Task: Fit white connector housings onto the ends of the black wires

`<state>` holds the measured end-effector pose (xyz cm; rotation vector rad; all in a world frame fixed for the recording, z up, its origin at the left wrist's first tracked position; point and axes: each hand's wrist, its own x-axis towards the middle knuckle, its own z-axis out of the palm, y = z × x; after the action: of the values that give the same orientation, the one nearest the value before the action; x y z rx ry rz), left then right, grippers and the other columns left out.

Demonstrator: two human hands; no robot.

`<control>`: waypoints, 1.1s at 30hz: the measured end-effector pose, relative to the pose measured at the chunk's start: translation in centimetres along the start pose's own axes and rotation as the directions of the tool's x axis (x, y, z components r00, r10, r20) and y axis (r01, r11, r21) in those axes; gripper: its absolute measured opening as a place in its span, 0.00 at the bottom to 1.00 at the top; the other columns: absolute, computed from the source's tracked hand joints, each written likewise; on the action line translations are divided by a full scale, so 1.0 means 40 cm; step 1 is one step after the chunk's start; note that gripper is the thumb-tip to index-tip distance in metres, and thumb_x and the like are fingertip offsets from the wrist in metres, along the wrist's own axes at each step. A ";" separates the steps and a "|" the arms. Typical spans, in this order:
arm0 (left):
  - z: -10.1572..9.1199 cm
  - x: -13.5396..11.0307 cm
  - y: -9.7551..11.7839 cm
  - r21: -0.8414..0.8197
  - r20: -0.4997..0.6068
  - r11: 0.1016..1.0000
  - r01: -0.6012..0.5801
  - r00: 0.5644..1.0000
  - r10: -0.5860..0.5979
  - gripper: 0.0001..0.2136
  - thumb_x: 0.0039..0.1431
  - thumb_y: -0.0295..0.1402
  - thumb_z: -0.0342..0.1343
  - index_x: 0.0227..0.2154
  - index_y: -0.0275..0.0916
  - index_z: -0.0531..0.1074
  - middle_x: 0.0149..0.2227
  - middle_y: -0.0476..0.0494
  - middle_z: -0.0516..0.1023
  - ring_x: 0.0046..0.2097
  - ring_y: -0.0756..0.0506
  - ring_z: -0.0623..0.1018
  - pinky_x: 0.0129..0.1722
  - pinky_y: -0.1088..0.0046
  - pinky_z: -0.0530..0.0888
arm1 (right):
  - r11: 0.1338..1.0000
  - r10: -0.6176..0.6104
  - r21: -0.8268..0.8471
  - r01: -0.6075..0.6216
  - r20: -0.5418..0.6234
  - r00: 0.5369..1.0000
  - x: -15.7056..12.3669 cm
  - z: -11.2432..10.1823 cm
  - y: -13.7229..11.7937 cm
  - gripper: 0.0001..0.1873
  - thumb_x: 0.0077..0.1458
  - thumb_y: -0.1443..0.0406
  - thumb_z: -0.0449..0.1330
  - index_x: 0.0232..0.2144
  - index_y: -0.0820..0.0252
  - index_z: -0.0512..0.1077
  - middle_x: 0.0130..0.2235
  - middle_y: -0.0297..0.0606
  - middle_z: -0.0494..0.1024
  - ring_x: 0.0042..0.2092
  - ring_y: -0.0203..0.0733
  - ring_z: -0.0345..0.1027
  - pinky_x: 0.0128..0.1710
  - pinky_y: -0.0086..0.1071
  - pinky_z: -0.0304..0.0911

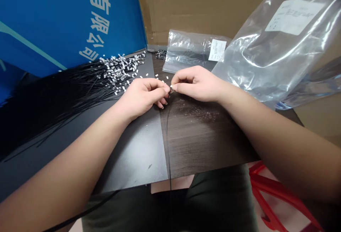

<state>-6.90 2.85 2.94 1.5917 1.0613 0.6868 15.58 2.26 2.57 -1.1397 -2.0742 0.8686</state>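
Observation:
Over the seam between the grey and the brown tabletop, my left hand [146,95] pinches a thin black wire [167,136] near its upper end. The wire hangs from the fingertips across the table and down past its front edge. My right hand [198,84] meets the left one, thumb and forefinger closed on a tiny white connector [171,87] at the wire's end. Fingers partly hide it, so how the connector sits on the wire cannot be made out. Left of my hands lies a large bundle of black wires [53,93] with white tips [117,70].
A clear bag [190,49] with dark contents lies behind my hands, and a larger clear bag [261,61] at the right. A blue panel [66,15] and a cardboard box [207,8] stand behind. Small clear scraps [202,113] dot the brown tabletop [197,146].

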 end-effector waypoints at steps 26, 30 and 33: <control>0.007 0.003 -0.008 0.022 -0.028 1.000 -0.017 0.999 0.018 0.04 0.57 0.30 0.65 0.32 0.35 0.81 0.25 0.46 0.80 0.25 0.50 0.78 0.26 0.76 0.76 | 1.000 -0.019 0.008 0.019 -0.006 1.000 -0.001 0.009 -0.005 0.08 0.60 0.63 0.62 0.32 0.61 0.77 0.31 0.34 0.76 0.34 0.37 0.63 0.37 0.35 0.56; 0.006 0.002 -0.007 0.052 -0.030 0.999 -0.013 0.999 0.015 0.04 0.57 0.31 0.65 0.31 0.36 0.79 0.25 0.46 0.79 0.25 0.50 0.77 0.26 0.76 0.75 | 1.000 -0.019 -0.002 0.019 -0.008 1.000 -0.001 0.009 -0.005 0.08 0.60 0.63 0.62 0.32 0.61 0.77 0.31 0.34 0.76 0.34 0.38 0.63 0.36 0.34 0.56; 0.006 0.000 -0.001 0.088 -0.027 0.996 -0.028 0.999 0.030 0.05 0.58 0.32 0.64 0.31 0.36 0.79 0.25 0.47 0.79 0.25 0.50 0.77 0.26 0.76 0.75 | 1.000 -0.020 -0.004 0.020 -0.013 1.000 -0.001 0.011 -0.004 0.07 0.60 0.64 0.62 0.32 0.61 0.77 0.31 0.34 0.76 0.33 0.37 0.63 0.36 0.34 0.56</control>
<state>-6.71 2.75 2.84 1.6793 1.1041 0.6929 15.20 2.05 2.42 -1.1216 -2.0741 0.8452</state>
